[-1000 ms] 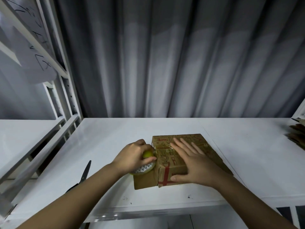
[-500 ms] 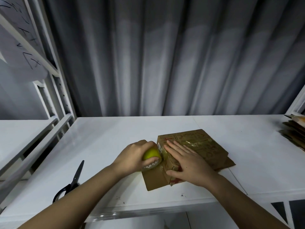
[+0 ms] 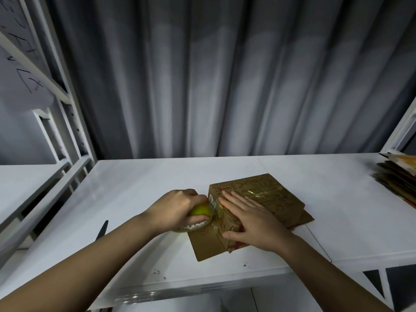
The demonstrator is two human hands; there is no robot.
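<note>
Left hand: fingers curled tight round the dispenser, yellow-green, white teeth facing down. Dispenser touches the box's left upper edge.

Right hand: not gripping; fingers straight and spread, palm pressed flat on top of the box, thumb over the near edge.

Box: brown cardboard with red print, near the middle of the table, close to the front edge. 1 flap lies open and flat on the table on the near-left side, under the dispenser. Glossy tape runs across the top, beyond the right fingertips.

Against 1.0 s ago: box sat squarer to the table edge; it is now turned, far corner pointing back-right. Against 0.5 s ago: box angle about the same, both hands in the same holds, dispenser at the same edge. Scissors: handles showed earlier; now only the blade tip shows, the rest hidden behind the left forearm.

Surface: white table, a few dark specks near the front edge. Cardboard stack at the far right, well apart from the box.

Room: grey pleated curtain behind the table. White metal rack at left.
</note>
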